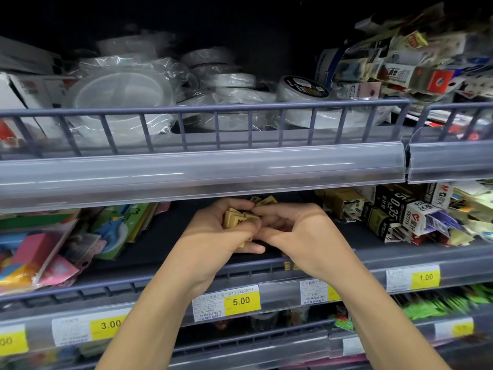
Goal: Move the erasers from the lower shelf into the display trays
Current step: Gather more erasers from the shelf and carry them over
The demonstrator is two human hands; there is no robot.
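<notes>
Two bare forearms reach up from the bottom edge of the view into a shop shelf. In front of them runs a shelf rail (266, 297) with price tags (241, 301) reading 3.00, 5.00 and 1.00; the small print is too blurred to read. Just beyond the rail, the left hand (213, 231) curls its fingers round a clutch of small tan erasers (237, 218), which lie at mixed angles, so no single long axis can be made out. The right hand (290, 231) meets it from the right, its fingertips pinching at the same bunch; both hands hide most of the erasers. A few more tan pieces (262, 201) lie on the dark shelf floor just behind the hands, half hidden under the shelf above. Left of the hands sit bright packets (53, 247), blurred. Right of the hands lie boxes (400, 209) and loose wrapped items in a heap. Above, behind a barred rail (202, 126), stand clear wrapped plastic bowls (120, 94).
</notes>
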